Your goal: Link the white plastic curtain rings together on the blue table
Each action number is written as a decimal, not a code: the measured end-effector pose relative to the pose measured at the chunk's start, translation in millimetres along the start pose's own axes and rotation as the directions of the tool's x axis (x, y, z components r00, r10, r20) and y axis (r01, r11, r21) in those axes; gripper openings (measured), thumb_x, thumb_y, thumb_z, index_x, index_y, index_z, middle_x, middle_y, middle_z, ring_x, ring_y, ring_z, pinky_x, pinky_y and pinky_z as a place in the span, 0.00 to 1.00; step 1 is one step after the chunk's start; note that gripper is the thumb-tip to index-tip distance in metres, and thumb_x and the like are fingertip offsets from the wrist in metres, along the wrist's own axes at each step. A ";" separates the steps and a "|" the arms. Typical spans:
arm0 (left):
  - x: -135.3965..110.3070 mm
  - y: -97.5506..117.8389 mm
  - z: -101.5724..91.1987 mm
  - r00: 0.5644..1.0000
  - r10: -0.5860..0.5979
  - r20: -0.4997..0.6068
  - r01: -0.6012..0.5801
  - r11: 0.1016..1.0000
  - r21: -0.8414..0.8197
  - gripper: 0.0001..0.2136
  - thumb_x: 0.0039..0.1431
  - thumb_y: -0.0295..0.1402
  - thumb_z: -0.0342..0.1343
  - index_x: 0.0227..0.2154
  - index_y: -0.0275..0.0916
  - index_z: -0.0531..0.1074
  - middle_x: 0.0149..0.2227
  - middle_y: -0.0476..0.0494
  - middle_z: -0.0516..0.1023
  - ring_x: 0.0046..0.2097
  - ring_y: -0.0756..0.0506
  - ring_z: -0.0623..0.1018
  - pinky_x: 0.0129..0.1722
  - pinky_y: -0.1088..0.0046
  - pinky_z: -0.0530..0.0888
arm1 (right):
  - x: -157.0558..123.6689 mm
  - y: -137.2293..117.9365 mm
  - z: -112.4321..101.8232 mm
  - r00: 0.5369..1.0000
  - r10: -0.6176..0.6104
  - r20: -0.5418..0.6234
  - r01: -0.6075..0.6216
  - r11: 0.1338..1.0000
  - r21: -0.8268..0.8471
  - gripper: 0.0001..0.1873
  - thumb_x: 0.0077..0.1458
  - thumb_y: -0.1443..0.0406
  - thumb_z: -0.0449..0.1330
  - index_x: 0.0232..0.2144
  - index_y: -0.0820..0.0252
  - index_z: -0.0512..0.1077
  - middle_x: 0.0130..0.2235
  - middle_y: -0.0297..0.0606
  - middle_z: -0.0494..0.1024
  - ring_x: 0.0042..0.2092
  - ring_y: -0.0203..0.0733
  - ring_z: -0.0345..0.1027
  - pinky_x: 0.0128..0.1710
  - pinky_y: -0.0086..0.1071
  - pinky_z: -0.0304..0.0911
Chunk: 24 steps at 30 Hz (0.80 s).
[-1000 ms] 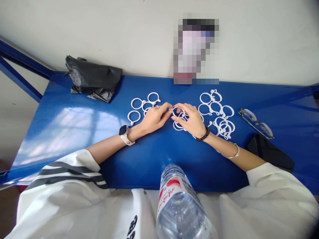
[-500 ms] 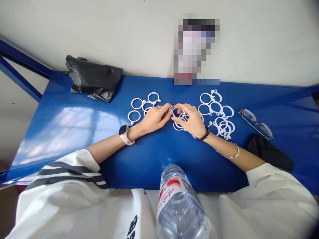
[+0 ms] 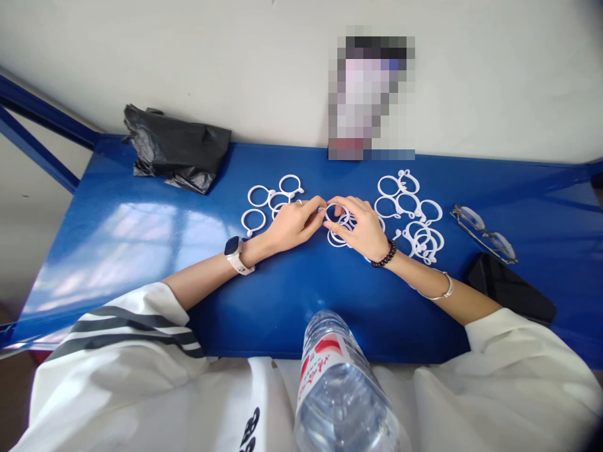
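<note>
In the middle of the blue table, a white curtain ring (image 3: 337, 204) is held between my two hands. My right hand (image 3: 366, 230) curls its thumb and fingers around the ring's sides. My left hand (image 3: 296, 221) pinches the small end piece at the ring's left edge; its fingertips hide most of that piece. Beneath my right hand lie several more white rings (image 3: 340, 243), partly covered by it. Left of my left hand rests a loose group of white rings with small knobs or eyelets (image 3: 253, 220).
Several white rings (image 3: 409, 204) lie to the right of my right hand. Beyond them are eyeglasses (image 3: 485, 233) and a black case (image 3: 511, 290). A black plastic bag (image 3: 176, 147) sits at the back left. A clear water bottle (image 3: 346, 383) stands close to my body.
</note>
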<state>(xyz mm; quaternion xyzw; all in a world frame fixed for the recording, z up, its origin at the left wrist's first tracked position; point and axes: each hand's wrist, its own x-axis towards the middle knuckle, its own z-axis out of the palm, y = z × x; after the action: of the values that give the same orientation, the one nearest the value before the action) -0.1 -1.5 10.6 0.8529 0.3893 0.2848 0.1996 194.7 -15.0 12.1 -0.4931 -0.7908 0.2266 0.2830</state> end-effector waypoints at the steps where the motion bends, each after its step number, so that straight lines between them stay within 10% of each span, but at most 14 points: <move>1: 0.1 0.0 -0.1 1.000 0.001 0.002 -0.001 1.000 -0.001 0.09 0.67 0.32 0.44 0.38 0.37 0.68 0.21 0.52 0.70 0.20 0.52 0.68 0.24 0.77 0.62 | 0.0 -0.2 -0.1 1.000 -0.003 0.001 0.003 1.000 -0.003 0.15 0.60 0.54 0.58 0.45 0.54 0.71 0.36 0.37 0.77 0.40 0.47 0.71 0.44 0.41 0.62; 24: -0.2 -0.7 -0.4 1.000 0.021 -0.006 -0.021 1.000 -0.004 0.08 0.66 0.30 0.45 0.36 0.37 0.68 0.22 0.52 0.70 0.21 0.52 0.68 0.25 0.77 0.62 | 0.1 -0.9 0.4 1.000 -0.019 0.017 0.019 1.000 -0.022 0.14 0.59 0.56 0.60 0.45 0.54 0.70 0.36 0.36 0.76 0.40 0.47 0.70 0.43 0.41 0.61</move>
<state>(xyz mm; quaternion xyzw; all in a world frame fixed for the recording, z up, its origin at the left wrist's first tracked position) -0.8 -1.2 10.5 0.8556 0.3805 0.2904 0.1972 193.8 -15.3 12.4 -0.4869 -0.8003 0.2192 0.2728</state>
